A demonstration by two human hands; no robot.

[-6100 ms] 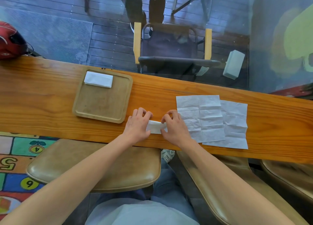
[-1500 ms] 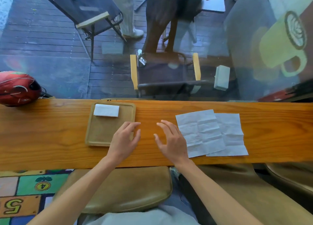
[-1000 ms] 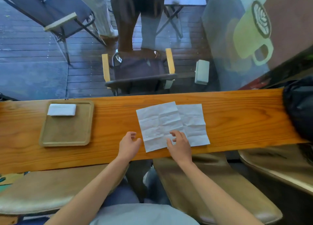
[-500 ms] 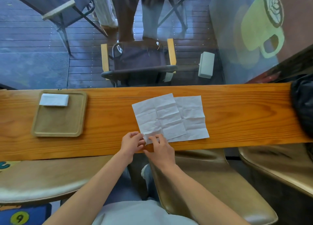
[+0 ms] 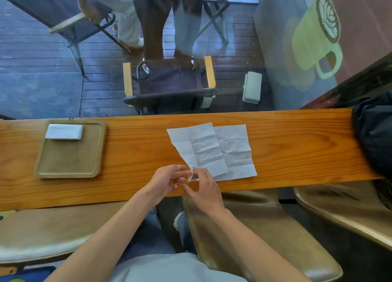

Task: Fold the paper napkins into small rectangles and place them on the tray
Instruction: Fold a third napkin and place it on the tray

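Both hands meet at the near edge of a long wooden counter point(image 5: 286, 133). The left hand point(image 5: 164, 181) and the right hand point(image 5: 204, 189) pinch the near-left corner of the top paper napkin point(image 5: 203, 150) between thumbs and fingertips, fingers drawn narrow around the paper. That corner is lifted off the wood and curls upward, while the rest of the sheet lies flat and creased. It partly overlaps a second unfolded napkin point(image 5: 237, 152), which lies flat just to its right. Well to the left sits a square wooden tray point(image 5: 70, 165), with a folded napkin point(image 5: 63, 131) resting in its far-left part; it looks like a single rectangle, though it may be more than one layer stacked. A dark bag point(image 5: 373, 137) rests at the counter's right end.
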